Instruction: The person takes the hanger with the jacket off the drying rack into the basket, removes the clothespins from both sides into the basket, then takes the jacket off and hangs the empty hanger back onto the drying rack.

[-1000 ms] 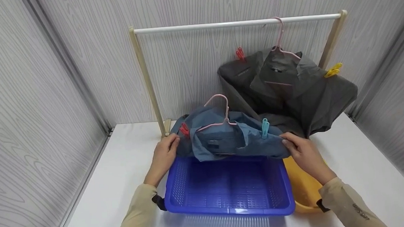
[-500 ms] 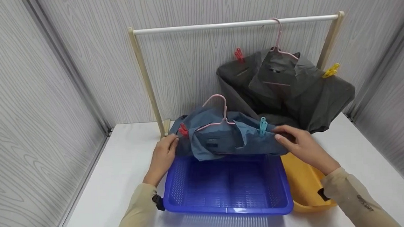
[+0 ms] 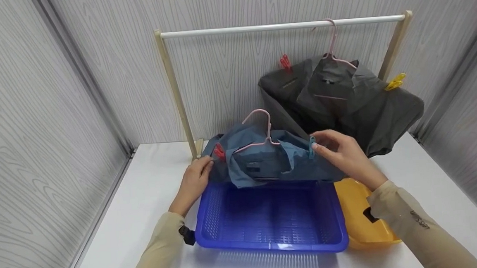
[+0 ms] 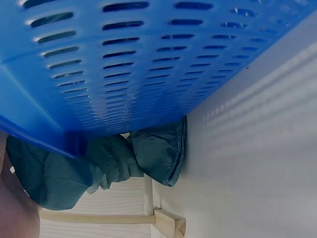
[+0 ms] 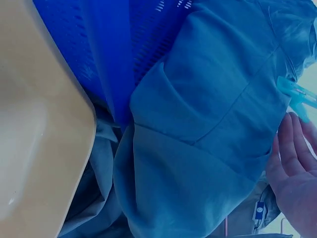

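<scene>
A blue shirt (image 3: 303, 169) on a pink hanger (image 3: 268, 128) lies across the far rim of a blue basket (image 3: 270, 246). My left hand (image 3: 192, 182) pinches the shirt's left shoulder beside a red clothespin (image 3: 219, 152). On the right shoulder sits a turquoise clothespin (image 3: 312, 147). My right hand (image 3: 345, 152) is at this clothespin, its thumb over the front and a gap between thumb and fingers. In the right wrist view, the fairly straight fingers (image 5: 290, 144) reach the turquoise clothespin's handles, with the thumb hidden.
A rack's white rail (image 3: 248, 29) spans the back, on wooden posts. From it hangs a dark grey shirt (image 3: 357, 114) on a pink hanger, with a red clothespin (image 3: 285, 62) and a yellow clothespin (image 3: 395, 82). A yellow tub (image 3: 368, 225) stands right of the basket.
My right hand has let go of the blue shirt's right sleeve and moved up and left to the turquoise clothespin. The left hand keeps its hold at the left shoulder.
</scene>
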`<act>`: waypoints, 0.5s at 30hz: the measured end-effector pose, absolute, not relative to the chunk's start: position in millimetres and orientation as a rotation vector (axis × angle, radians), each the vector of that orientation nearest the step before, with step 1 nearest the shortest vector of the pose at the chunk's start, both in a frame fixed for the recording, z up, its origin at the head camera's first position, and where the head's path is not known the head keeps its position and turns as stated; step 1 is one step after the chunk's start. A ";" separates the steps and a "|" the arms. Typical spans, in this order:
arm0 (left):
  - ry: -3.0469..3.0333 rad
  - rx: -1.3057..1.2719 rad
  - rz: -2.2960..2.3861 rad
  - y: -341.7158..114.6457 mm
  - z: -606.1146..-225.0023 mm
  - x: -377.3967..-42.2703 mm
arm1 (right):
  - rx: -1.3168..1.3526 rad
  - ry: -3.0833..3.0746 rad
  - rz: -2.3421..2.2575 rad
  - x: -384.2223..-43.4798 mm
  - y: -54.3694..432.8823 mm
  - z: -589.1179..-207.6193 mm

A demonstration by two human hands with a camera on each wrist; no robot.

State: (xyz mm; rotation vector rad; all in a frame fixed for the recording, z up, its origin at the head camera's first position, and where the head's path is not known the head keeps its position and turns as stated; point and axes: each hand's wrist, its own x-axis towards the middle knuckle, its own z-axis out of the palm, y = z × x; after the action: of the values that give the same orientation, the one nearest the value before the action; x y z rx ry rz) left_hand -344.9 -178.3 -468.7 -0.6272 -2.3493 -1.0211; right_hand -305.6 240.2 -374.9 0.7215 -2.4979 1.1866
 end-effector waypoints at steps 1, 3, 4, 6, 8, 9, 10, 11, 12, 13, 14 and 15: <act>-2.348 -0.630 -1.018 -178.5 -468.5 -345.0 | 0.721 -2.491 1.199 -304.8 239.3 -374.3; -2.345 -0.633 -1.017 -178.9 -468.3 -345.3 | 0.719 -2.483 1.228 -301.6 237.0 -372.1; -2.344 -0.633 -1.021 -179.0 -468.1 -345.1 | 0.718 -2.480 1.246 -299.1 235.1 -370.0; -2.345 -0.633 -1.021 -179.1 -468.4 -344.9 | 0.730 -2.473 1.270 -292.7 231.4 -364.7; -2.344 -0.631 -1.027 -179.2 -468.9 -344.3 | 0.736 -2.461 1.308 -286.4 228.0 -358.8; -2.345 -0.630 -1.033 -179.1 -469.1 -343.9 | 0.735 -2.452 1.331 -284.0 226.9 -356.5; -2.344 -0.630 -1.036 -179.0 -469.1 -343.6 | 0.733 -2.435 1.357 -282.2 226.1 -354.6; -2.343 -0.631 -1.038 -178.7 -469.4 -343.7 | 0.728 -2.415 1.391 -281.9 226.3 -354.1; -2.343 -0.633 -1.040 -178.6 -469.7 -343.8 | 0.723 -2.388 1.429 -282.1 226.8 -354.1; -2.345 -0.633 -1.044 -178.5 -470.0 -343.7 | 0.713 -2.360 1.468 -282.9 227.8 -354.8; -2.349 -0.633 -1.047 -178.2 -470.3 -343.7 | 0.697 -2.329 1.510 -285.3 229.7 -357.2; -2.354 -0.630 -1.052 -178.0 -470.6 -343.5 | 0.678 -2.303 1.548 -287.6 232.1 -360.0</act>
State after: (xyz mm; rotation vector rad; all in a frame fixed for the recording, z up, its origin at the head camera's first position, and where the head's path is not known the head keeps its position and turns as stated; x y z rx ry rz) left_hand -343.5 -178.0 -470.6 -0.6300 -2.3538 -1.0522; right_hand -287.6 232.1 -360.0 0.6776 -2.3026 1.5479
